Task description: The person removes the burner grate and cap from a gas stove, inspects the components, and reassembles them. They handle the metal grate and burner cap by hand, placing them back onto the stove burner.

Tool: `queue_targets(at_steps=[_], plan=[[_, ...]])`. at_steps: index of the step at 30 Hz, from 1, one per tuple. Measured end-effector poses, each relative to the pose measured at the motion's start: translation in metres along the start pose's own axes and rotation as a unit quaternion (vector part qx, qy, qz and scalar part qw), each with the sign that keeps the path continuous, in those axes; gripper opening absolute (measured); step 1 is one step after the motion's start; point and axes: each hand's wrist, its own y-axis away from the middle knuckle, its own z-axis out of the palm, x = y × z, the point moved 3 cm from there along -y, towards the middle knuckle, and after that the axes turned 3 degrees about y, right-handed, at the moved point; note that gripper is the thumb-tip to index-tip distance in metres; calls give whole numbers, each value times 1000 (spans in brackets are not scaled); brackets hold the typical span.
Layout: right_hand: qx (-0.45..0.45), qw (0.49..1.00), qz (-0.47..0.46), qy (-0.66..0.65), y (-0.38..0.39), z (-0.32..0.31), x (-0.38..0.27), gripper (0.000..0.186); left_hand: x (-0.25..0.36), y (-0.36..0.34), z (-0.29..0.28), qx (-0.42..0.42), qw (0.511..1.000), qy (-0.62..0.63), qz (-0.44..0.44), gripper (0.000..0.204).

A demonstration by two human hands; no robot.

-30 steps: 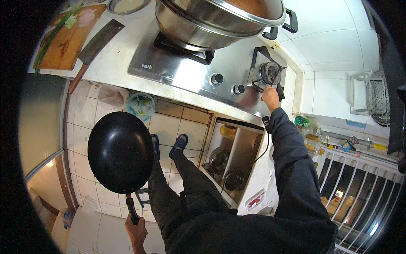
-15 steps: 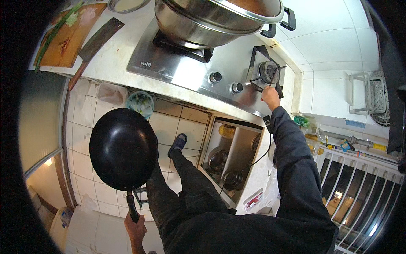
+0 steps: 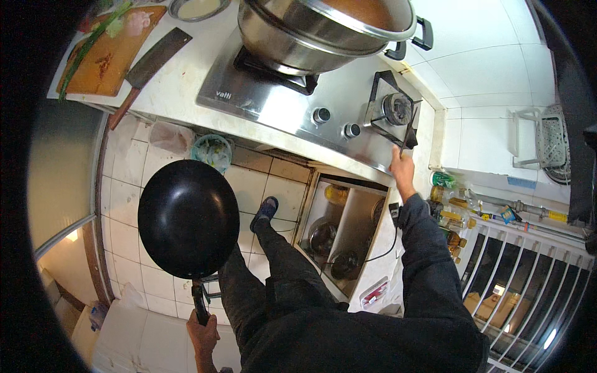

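A black frying pan [image 3: 186, 217] hangs over the tiled floor, its handle gripped in my left hand [image 3: 202, 332] near the lower edge. My right hand [image 3: 401, 165] is at the front right of the steel hob [image 3: 267, 112], closed on a thin dark object [image 3: 408, 137], too small to name, that points up beside the small burner [image 3: 396, 109]. A large steel pot [image 3: 292, 40] stands on the left burner.
Left on the counter lie a cutting board [image 3: 102, 71] with greens and a cleaver [image 3: 152, 62]; a dish [image 3: 196, 7] sits behind. Below are a bin [image 3: 211, 149] and an open drawer [image 3: 336, 242] of cookware. Bottles [image 3: 454, 217] and a railing [image 3: 510, 280] are right.
My right hand has moved back from the small burner, toward the front edge, with the thin object. The pan has shifted slightly rightward in view, still held in my left hand.
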Motion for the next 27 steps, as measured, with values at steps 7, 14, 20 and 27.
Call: queue_targets(at_steps=[7,14,20,27], plan=[[65,987,-73,-126,-47,-34,-30,43,21,8,-5,6,1000,-27,14,13],[-21,993,-111,-27,-66,-13,-54,41,28,13,-4,28,998,-62,10,13],[109,970,-205,-69,-72,-23,-61,40,22,14,5,28,999,-37,5,14],[39,967,149,-204,-77,-6,98,53,18,15,19,17,999,-46,13,15]])
